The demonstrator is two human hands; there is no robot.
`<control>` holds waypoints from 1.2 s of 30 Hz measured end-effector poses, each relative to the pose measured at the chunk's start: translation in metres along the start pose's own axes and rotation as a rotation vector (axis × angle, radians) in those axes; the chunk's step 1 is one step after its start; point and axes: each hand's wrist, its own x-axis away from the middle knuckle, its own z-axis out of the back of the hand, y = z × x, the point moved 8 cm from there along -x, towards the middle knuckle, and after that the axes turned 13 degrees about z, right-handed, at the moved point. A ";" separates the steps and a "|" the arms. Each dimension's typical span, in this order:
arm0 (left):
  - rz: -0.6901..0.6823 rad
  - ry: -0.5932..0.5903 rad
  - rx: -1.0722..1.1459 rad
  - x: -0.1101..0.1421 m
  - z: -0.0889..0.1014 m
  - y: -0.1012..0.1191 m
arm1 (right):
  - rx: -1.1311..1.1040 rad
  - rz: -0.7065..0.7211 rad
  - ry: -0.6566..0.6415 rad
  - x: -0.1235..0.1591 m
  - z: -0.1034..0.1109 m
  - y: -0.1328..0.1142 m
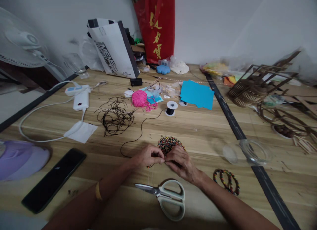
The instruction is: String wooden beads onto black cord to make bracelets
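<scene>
My left hand (151, 155) is closed in a pinch on the black cord (142, 129), which runs to it from a white spool (170, 109). A short end of cord with reddish beads shows below that hand. My right hand (182, 162) pinches close against the left fingertips; what it holds is hidden. Just behind both hands lies a pile of small multicoloured beads (170, 142). Scissors (170, 195) with pale green handles rest in front, blades pointing left. Two beaded bracelets (226, 181) lie by my right forearm.
To the left are a black phone (54, 178), a tangle of dark cord (115, 117) and a white power strip (80, 97). Pink yarn (140, 98) and blue sheets (196, 94) lie farther back. A clear round dish (255, 151) and brown woven pieces (250, 91) occupy the right.
</scene>
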 end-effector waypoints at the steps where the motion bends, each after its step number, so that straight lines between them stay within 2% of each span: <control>1: -0.004 0.004 -0.010 0.000 0.000 0.000 | 0.000 0.000 0.000 0.000 0.000 0.000; 8: -0.005 -0.003 -0.020 0.001 0.001 0.001 | -0.025 0.013 0.016 0.002 0.000 0.000; 16: 0.015 -0.028 0.082 -0.001 -0.002 -0.002 | -0.047 0.007 0.029 0.002 0.001 -0.001; 26: -0.004 -0.054 0.048 0.000 -0.001 -0.005 | -0.035 -0.004 0.015 0.003 0.000 0.001; 36: 0.039 -0.091 0.137 0.000 -0.005 -0.005 | -0.049 0.008 0.013 0.002 -0.001 -0.001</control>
